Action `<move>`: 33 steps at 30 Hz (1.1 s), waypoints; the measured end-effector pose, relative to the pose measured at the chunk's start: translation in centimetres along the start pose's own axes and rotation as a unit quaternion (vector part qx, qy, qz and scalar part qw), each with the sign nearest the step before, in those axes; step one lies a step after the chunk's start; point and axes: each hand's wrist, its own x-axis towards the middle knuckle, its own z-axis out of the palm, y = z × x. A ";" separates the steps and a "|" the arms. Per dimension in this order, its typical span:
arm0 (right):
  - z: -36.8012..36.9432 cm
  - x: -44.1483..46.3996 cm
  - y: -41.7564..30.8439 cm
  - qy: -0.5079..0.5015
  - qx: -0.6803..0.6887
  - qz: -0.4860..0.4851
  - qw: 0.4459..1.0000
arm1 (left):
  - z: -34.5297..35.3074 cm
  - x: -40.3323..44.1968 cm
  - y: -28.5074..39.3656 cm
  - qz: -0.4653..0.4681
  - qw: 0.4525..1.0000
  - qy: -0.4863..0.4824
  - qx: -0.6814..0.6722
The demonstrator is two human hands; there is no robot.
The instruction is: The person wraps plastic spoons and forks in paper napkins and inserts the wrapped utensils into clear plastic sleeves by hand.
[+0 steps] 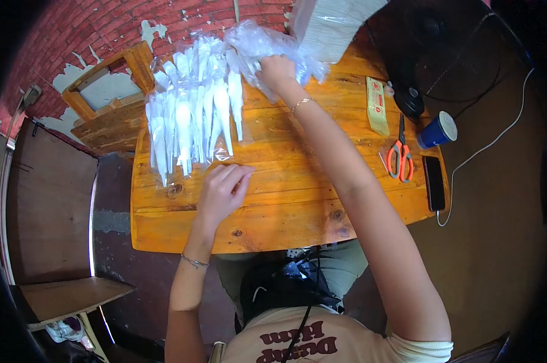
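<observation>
At the far side of the table, my right hand [278, 72] reaches into a heap of clear plastic bags [258, 45]. Its fingers are closed on the thin plastic and partly hidden by it. My left hand [222, 190] rests over the wood nearer to me, fingers curled together, with nothing visible in them. Just beyond it lie several white plastic spoons [186, 124] in clear wrappers, laid side by side in overlapping rows with their narrow ends mostly towards me.
On the wooden table [273, 212], the right side holds orange-handled scissors [400, 160], a yellow packet [376, 106], a blue cup [438, 130] and a phone [434, 183] on a white cable. A large whitish block-shaped package [334, 27] stands at the back. A wooden frame [107, 81] leans by the brick wall.
</observation>
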 end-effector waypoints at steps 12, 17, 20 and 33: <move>-1.8 0.7 -0.8 -0.027 0.101 0.132 0.986 | 0.3 0.0 0.2 0.004 1.000 -0.015 -0.025; -0.5 2.4 0.1 -0.030 0.223 0.170 0.960 | 0.4 -0.3 0.3 -0.011 0.999 -0.023 -0.043; -0.9 3.2 0.7 -0.097 0.397 0.208 0.889 | 0.3 -0.2 0.4 -0.024 0.998 -0.019 -0.060; -2.2 -0.6 1.5 0.107 0.373 0.024 0.921 | 0.1 -0.5 0.8 -0.112 0.988 -0.038 -0.104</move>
